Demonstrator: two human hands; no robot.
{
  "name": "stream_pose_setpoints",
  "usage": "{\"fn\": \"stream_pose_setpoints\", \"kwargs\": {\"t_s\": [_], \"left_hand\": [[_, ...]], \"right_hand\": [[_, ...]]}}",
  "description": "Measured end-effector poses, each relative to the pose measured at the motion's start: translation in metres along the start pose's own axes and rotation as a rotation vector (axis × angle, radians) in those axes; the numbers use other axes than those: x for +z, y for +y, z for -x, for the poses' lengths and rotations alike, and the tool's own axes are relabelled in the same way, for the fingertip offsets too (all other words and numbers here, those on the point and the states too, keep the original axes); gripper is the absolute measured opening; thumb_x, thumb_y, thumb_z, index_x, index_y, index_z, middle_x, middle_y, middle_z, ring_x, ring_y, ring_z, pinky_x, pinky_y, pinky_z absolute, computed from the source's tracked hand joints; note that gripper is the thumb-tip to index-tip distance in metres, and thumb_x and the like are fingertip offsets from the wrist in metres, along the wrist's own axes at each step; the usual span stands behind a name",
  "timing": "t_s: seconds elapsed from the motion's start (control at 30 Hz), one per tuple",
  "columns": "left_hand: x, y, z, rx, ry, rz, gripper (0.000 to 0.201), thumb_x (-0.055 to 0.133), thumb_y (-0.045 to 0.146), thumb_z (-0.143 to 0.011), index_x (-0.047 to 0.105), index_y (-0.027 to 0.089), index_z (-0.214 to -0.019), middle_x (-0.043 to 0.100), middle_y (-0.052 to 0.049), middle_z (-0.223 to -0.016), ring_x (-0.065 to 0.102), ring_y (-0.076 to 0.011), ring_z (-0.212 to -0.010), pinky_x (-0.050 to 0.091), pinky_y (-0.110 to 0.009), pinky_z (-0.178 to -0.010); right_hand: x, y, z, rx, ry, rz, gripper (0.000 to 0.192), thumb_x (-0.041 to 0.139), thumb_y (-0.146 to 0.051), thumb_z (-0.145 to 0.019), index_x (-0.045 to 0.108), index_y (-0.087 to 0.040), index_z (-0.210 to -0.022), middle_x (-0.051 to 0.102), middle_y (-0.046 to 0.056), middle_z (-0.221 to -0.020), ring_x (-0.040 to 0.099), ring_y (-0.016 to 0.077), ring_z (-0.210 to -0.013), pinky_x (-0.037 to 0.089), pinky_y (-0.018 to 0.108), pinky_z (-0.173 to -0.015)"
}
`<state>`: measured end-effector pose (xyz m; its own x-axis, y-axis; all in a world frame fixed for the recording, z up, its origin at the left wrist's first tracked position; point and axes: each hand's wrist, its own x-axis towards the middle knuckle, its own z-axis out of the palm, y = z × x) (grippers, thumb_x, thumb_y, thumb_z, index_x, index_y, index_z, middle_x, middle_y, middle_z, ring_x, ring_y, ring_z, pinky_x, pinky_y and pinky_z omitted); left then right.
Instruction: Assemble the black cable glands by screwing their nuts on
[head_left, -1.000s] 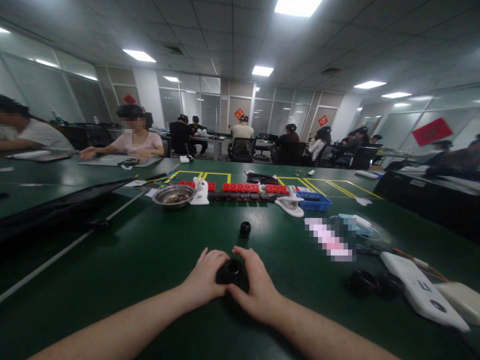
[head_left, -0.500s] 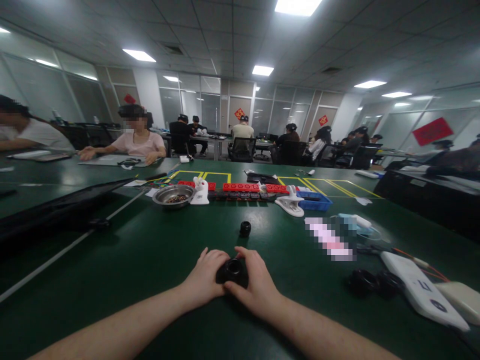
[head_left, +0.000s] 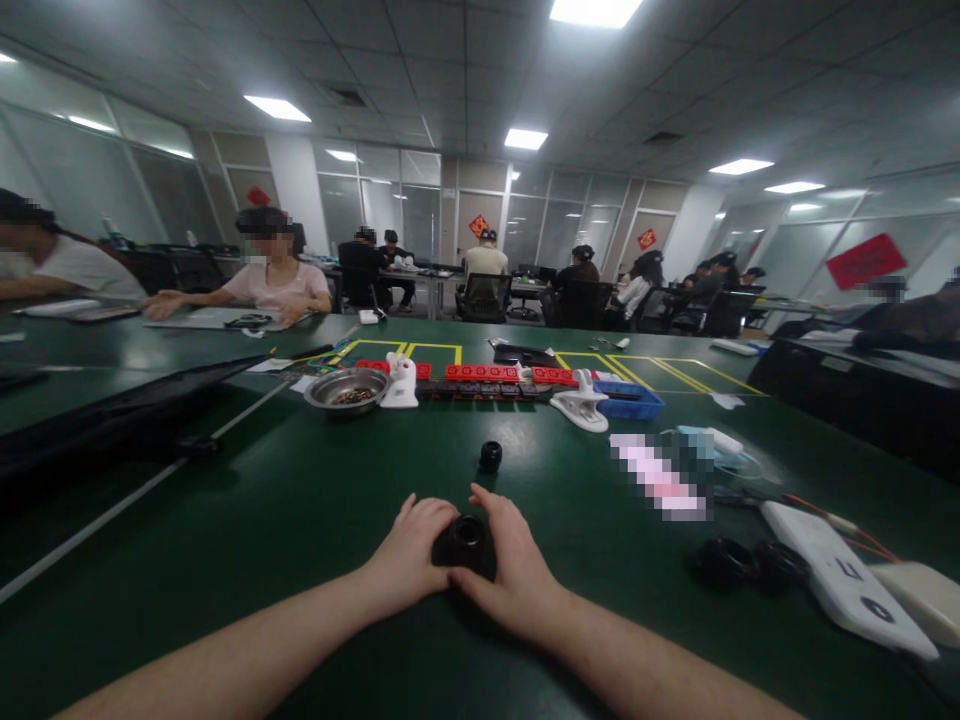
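A black rounded piece with a round hole in its top (head_left: pixel 468 535) stands on the table between my hands. My left hand (head_left: pixel 415 545) is closed around its left side, with the thumb at the front. On the other side, my right hand (head_left: pixel 514 560) curves loosely with its fingers and thumb apart, its thumb tip near the front of the piece. The lower part of the piece is dark, and its exact kind is unclear. Beyond my fingertips sits a smaller black ribbed round piece (head_left: pixel 491 457).
Farther back are a metal bowl of small parts (head_left: pixel 346 405), white clamps (head_left: pixel 581 408), a row of red blocks (head_left: pixel 484 373) and a blue tray (head_left: pixel 637 408). Right: black round pieces (head_left: pixel 724 562) and a white power bank (head_left: pixel 844 575). A long rod (head_left: pixel 105 530) lies left. People sit beyond.
My right fingers have lifted and spread slightly away from the black piece. My left hand stays in place. A person across the table has shifted their hands a little.
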<state>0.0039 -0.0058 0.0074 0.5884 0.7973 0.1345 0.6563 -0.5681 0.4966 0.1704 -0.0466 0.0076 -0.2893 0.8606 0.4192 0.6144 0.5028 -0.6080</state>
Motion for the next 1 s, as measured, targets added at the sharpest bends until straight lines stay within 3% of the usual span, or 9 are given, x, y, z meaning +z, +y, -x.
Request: {"fn": "stream_pose_setpoints", "kwargs": {"t_s": [0.07,0.2,0.33,0.53,0.73,0.83,1.0], "left_hand": [[-0.0008,0.0013,0.0009,0.000,0.005,0.001,0.040,0.063,0.035,-0.061,0.052,0.022,-0.097,0.053,-0.004,-0.103,0.045,-0.0242,-0.103,0.014,-0.052,-0.099],[-0.0030,0.0043,0.0020,-0.012,0.005,0.011,0.041,0.062,0.029,-0.060,0.051,0.023,-0.098,0.053,-0.004,-0.103,0.045,-0.0234,-0.103,0.014,-0.051,-0.099],[-0.0028,0.0035,0.0017,-0.007,-0.001,0.013,0.043,0.062,0.032,-0.061,0.050,0.022,-0.101,0.053,-0.004,-0.103,0.045,-0.0236,-0.104,0.013,-0.052,-0.100],[-0.0005,0.0001,0.0011,-0.012,-0.001,0.006,0.043,0.062,0.031,-0.059,0.051,0.023,-0.100,0.053,-0.004,-0.105,0.045,-0.0245,-0.104,0.013,-0.052,-0.100],[-0.0015,0.0008,0.0003,-0.004,-0.002,0.016,0.041,0.061,0.035,-0.062,0.051,0.022,-0.100,0.053,-0.005,-0.104,0.045,-0.0245,-0.104,0.013,-0.052,-0.100],[-0.0026,0.0026,0.0003,-0.012,-0.011,0.002,0.042,0.062,0.029,-0.059,0.051,0.022,-0.099,0.053,-0.004,-0.104,0.045,-0.0242,-0.104,0.013,-0.052,-0.100],[-0.0025,0.0043,0.0006,-0.020,-0.006,-0.005,0.043,0.062,0.030,-0.059,0.050,0.022,-0.100,0.053,-0.004,-0.105,0.045,-0.0239,-0.104,0.014,-0.052,-0.100]], "right_hand": [[0.0001,0.0009,-0.0006,0.039,0.017,0.015,0.076,0.066,-0.026,-0.059,0.027,-0.018,-0.124,0.043,0.010,-0.113,0.040,0.0251,-0.107,0.030,0.043,-0.093],[0.0007,0.0020,-0.0011,0.092,0.000,-0.009,0.065,0.061,-0.019,-0.061,0.032,-0.019,-0.120,0.050,0.007,-0.100,0.047,0.0224,-0.096,0.035,0.041,-0.088],[0.0009,0.0017,-0.0005,0.009,-0.004,-0.026,0.069,0.060,-0.019,-0.061,0.028,-0.018,-0.122,0.047,0.008,-0.110,0.043,0.0228,-0.104,0.031,0.042,-0.092],[0.0002,0.0021,-0.0007,0.054,0.004,-0.027,0.063,0.060,-0.017,-0.063,0.032,-0.018,-0.119,0.049,0.007,-0.103,0.047,0.0206,-0.097,0.034,0.039,-0.090],[-0.0005,0.0002,-0.0010,0.044,-0.008,-0.010,0.071,0.065,-0.027,-0.061,0.030,-0.017,-0.122,0.047,0.009,-0.108,0.044,0.0235,-0.101,0.033,0.041,-0.090],[0.0007,0.0003,-0.0012,0.074,0.001,0.000,0.064,0.061,-0.020,-0.063,0.032,-0.019,-0.120,0.049,0.006,-0.101,0.047,0.0216,-0.096,0.036,0.040,-0.088],[0.0019,0.0016,-0.0011,0.052,0.003,0.000,0.069,0.062,-0.020,-0.061,0.030,-0.019,-0.122,0.048,0.006,-0.104,0.046,0.0220,-0.098,0.034,0.040,-0.089]]}}
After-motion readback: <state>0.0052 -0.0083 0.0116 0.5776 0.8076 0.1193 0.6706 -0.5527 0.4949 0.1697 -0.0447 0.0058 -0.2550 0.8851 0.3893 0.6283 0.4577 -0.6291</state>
